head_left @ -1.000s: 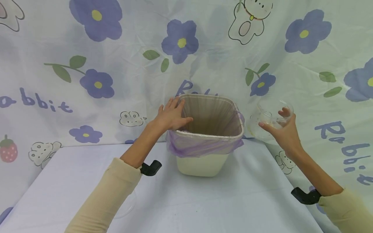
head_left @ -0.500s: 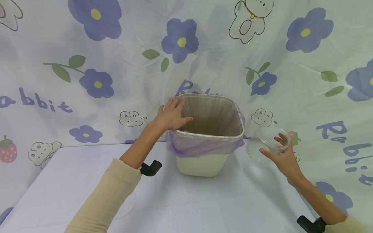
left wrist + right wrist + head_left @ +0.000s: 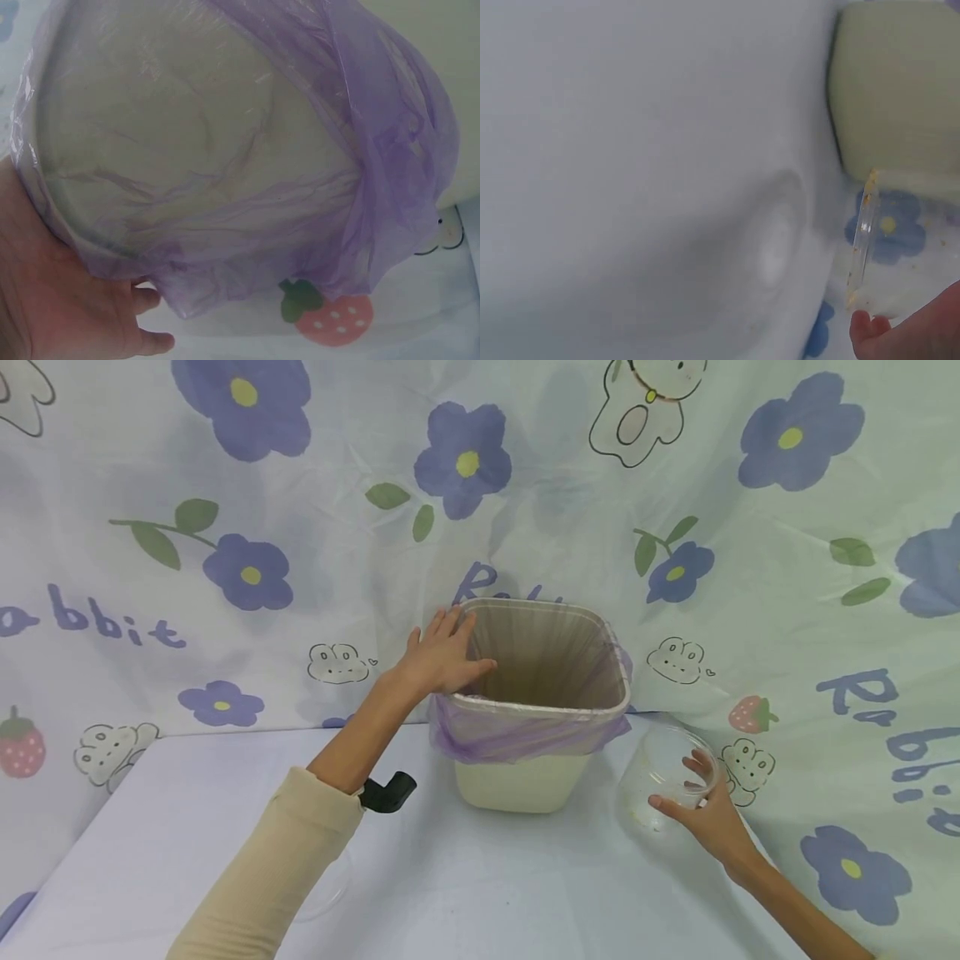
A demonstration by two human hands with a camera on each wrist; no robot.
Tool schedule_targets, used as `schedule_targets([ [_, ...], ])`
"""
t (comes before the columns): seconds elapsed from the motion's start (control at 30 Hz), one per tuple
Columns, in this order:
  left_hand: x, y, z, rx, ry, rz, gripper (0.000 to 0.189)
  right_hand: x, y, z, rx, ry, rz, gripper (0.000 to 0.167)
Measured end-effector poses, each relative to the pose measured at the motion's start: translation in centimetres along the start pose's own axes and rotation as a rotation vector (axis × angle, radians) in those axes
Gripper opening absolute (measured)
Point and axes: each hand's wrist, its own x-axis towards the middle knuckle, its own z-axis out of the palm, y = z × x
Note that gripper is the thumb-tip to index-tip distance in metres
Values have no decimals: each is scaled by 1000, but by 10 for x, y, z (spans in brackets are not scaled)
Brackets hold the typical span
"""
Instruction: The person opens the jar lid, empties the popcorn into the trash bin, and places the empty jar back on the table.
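My left hand (image 3: 446,658) rests on the left rim of a cream trash bin (image 3: 521,787), fingers spread and the thumb over the opening. A thin purple trash bag (image 3: 517,740) lines the bin and folds down outside its rim. In the left wrist view, the palm (image 3: 67,307) lies against the lined rim. To the right of the bin, my right hand (image 3: 716,827) grips a clear plastic jar (image 3: 647,785) near its open top. Yellowish crumbs cling near the jar's bottom, which also shows in the right wrist view as a clear rim (image 3: 862,240) above the table.
A clear round lid (image 3: 333,893) lies on the white tablecloth (image 3: 480,893), partly hidden by my left forearm. Behind the bin hangs a curtain (image 3: 337,568) with blue flowers and rabbits. It also covers the right side, beyond the table's edge.
My right hand has brought the jar down from beside the bin's rim toward the table, slightly to the left. The left hand has stayed on the rim.
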Motion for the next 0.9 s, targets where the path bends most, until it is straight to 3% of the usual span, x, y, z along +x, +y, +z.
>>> schedule_targets([
  [0.4,0,0,0,-8,-4,-1,87,-23,24,20,-9,-79,52,112],
  [0.9,-1,0,-1,-9,-5,4,87,-34,35,29,22,-84,67,113],
])
